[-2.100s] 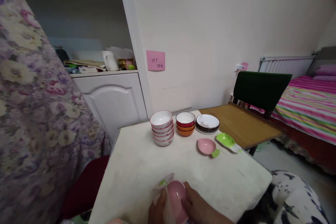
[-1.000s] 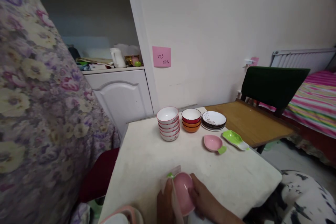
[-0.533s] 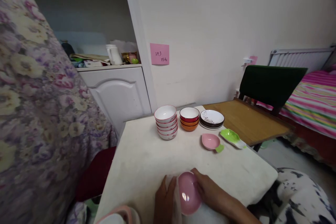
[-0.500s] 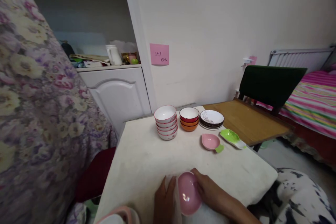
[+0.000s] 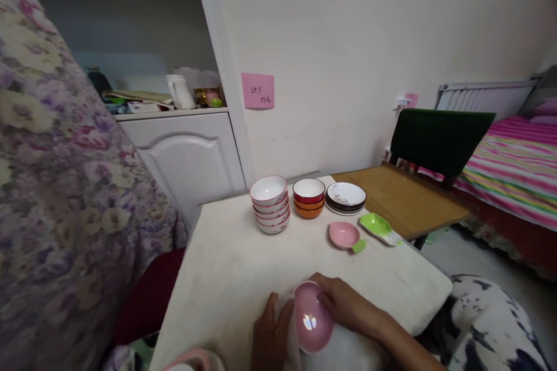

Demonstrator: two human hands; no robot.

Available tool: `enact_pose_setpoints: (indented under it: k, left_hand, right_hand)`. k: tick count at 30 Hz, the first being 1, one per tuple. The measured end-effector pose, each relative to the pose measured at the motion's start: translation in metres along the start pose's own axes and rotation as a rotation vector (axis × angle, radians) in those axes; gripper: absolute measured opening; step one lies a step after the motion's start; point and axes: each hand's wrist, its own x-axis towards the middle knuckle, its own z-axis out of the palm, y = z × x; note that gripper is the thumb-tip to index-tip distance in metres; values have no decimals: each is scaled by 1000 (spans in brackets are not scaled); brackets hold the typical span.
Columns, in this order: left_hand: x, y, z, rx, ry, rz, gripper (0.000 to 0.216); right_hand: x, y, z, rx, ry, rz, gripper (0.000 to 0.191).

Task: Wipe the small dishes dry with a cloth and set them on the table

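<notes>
A pink bowl (image 5: 314, 324) is tilted up near the front of the white table (image 5: 226, 278), its glossy inside facing me. My right hand (image 5: 343, 304) grips its right rim, thumb inside and fingers behind. At the bowl's left edge, my left hand (image 5: 272, 330) is closed on a whitish cloth (image 5: 292, 324) pressed against the bowl's outer side. Beyond them lie a pink fruit-shaped dish (image 5: 345, 235) with a green tip and a green leaf-like dish (image 5: 378, 227).
At the back stand a stack of white bowls with red rims (image 5: 270, 206), a stack of red and orange bowls (image 5: 308, 200) and stacked plates (image 5: 346, 197). Pink-rimmed ware (image 5: 195, 357) sits front left. A brown folding chair (image 5: 378, 191) adjoins the table's right side.
The view has turned slightly right, so the scenery sits further left. Both hands still hold the bowl and cloth; the left fingers have shifted along the bowl's edge, with more cloth showing.
</notes>
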Motion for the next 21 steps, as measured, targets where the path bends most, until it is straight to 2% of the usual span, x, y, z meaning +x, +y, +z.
enact_pose_setpoints:
  k: [3,8,10,12,14,17,19,21]
  left_hand:
    - [-2,3,0,-89,144,-77,54]
    - [-11,6,12,-177,231,-192,56]
    - [-14,7,15,-170,192,-184,55]
    - [-14,8,13,-140,87,-112,50]
    - [-12,8,9,-69,-16,-44,50]
    - [-6,7,3,62,-103,-49,63]
    - [-4,6,2,88,-104,-49,68]
    - [-3,8,4,64,-40,-41,65]
  right_hand:
    - [7,0,8,232,81,32,21]
    - [5,5,44,571,205,122,46]
    - [2,7,53,660,296,157,52]
    - [-1,6,53,644,330,158,53]
    - [-2,4,46,593,252,104,51]
    - [-3,-2,34,480,76,5,42]
    - [-4,-6,31,456,18,-24,37]
    - [-6,-8,32,540,21,-41,34]
